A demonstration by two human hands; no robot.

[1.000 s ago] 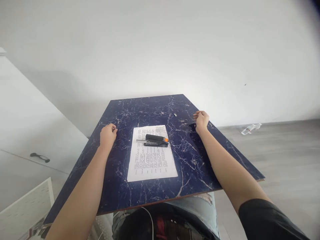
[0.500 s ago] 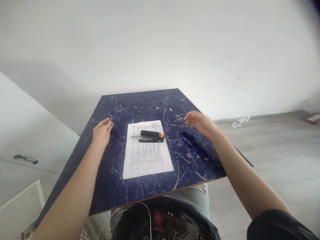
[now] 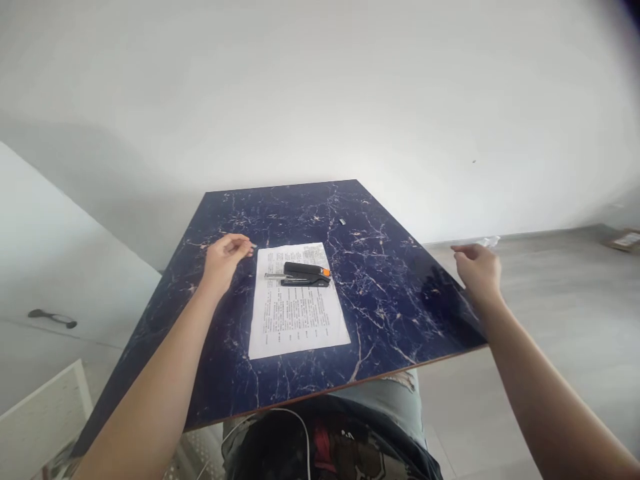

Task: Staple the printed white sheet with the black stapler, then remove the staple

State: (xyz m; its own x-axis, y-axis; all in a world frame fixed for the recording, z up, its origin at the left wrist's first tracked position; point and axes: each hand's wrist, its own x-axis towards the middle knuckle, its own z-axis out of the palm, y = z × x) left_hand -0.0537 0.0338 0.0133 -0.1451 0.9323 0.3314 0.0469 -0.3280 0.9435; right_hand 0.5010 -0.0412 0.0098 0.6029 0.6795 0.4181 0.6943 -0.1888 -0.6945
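My left hand [image 3: 225, 261] is over the table, just left of the paper's top corner. Its thumb and fingertips are pinched together, with a tiny pale bit at their tips that I cannot make out. My right hand [image 3: 479, 272] hovers past the table's right edge, fingers loosely bent and a gap between thumb and forefinger; nothing shows in it. Between the hands, printed paper sheets [image 3: 295, 330] lie flat. A black stapler [image 3: 306, 272] with an orange patch rests on them, its silver tray sticking out to the left. Neither hand touches it.
The dark blue marbled table [image 3: 400, 333] has a small silvery piece [image 3: 342, 222] near its back. A white wall [image 3: 320, 100] rises behind. On the floor at right are a clear plastic item [image 3: 492, 241], partly behind my hand, and a cardboard box [image 3: 627, 240].
My right hand has moved right, from above the table to beyond its edge. My left hand has shifted right toward the paper and its fingers have closed into a pinch. The stapler stays put.
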